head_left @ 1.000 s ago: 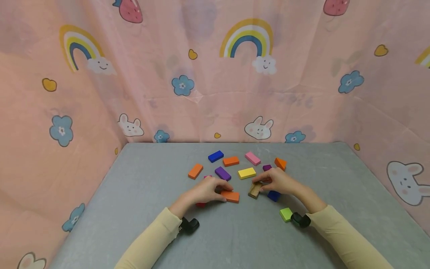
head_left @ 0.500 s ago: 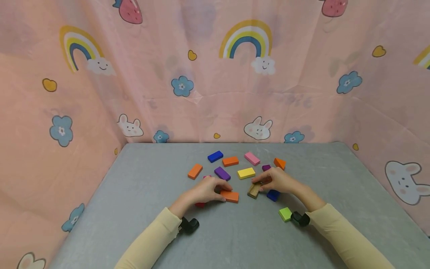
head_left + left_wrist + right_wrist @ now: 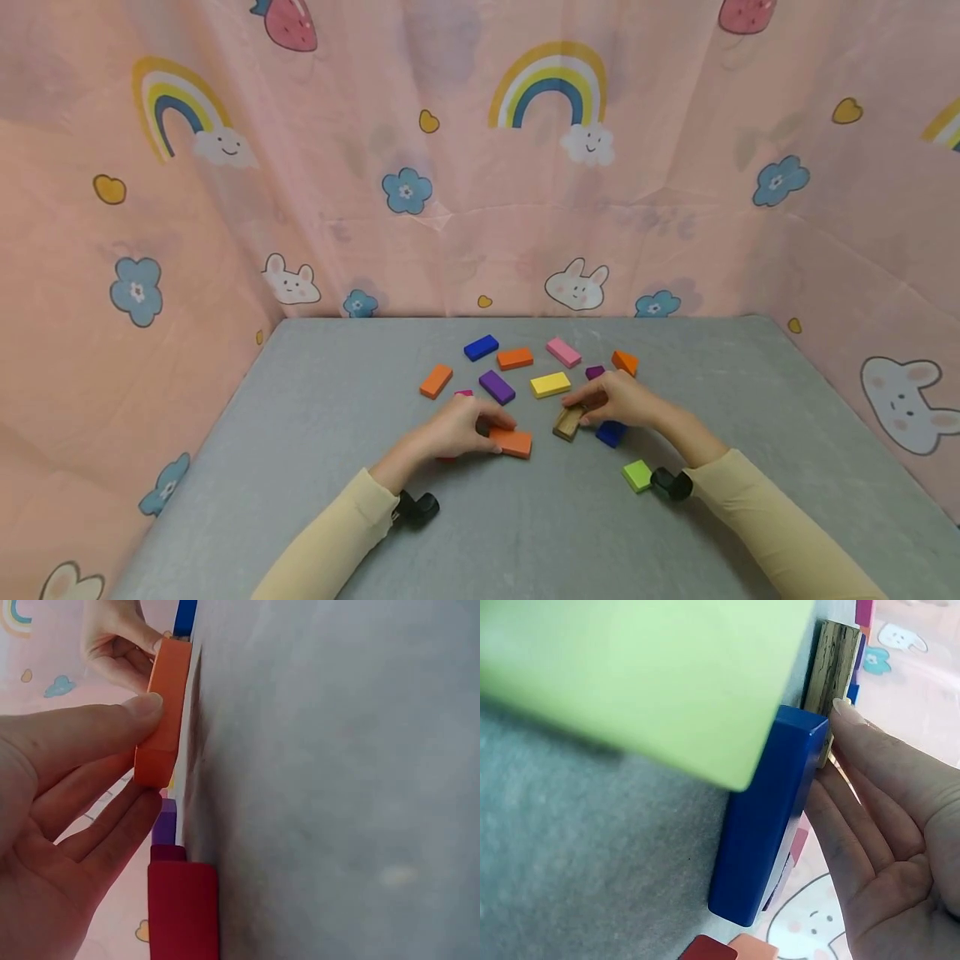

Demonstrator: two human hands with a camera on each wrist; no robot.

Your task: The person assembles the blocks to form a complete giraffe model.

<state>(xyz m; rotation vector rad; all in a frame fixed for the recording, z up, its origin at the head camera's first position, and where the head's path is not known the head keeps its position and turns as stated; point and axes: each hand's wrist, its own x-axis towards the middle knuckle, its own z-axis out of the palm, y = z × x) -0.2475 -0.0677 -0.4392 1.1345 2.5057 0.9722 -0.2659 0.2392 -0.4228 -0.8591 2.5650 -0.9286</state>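
My left hand [image 3: 459, 427] pinches an orange rectangular block [image 3: 513, 443] by its left end. In the left wrist view the thumb lies against the side of this orange block [image 3: 171, 682], with a thin shadow line between block and tabletop. My right hand [image 3: 626, 400] pinches a brown wood-grain block [image 3: 567, 424], tilted on the table to the right of the orange one. The right wrist view has its grooved brown side [image 3: 832, 664] at the thumb tip. Under the right hand lies a dark blue block [image 3: 611, 433]. A red block [image 3: 184, 907] sits beneath the left hand, mostly hidden from the head view.
Behind the hands lie a blue block [image 3: 482, 347], a purple block [image 3: 497, 387], a yellow block [image 3: 551, 385], a pink block [image 3: 563, 352] and more orange ones. A lime-green square block [image 3: 637, 476] is near the right wrist. A patterned pink curtain [image 3: 465, 250] borders the grey table [image 3: 330, 375].
My left hand has shifted slightly left and nearer with the orange block, which has turned a little. The right hand and the brown block stay in place.
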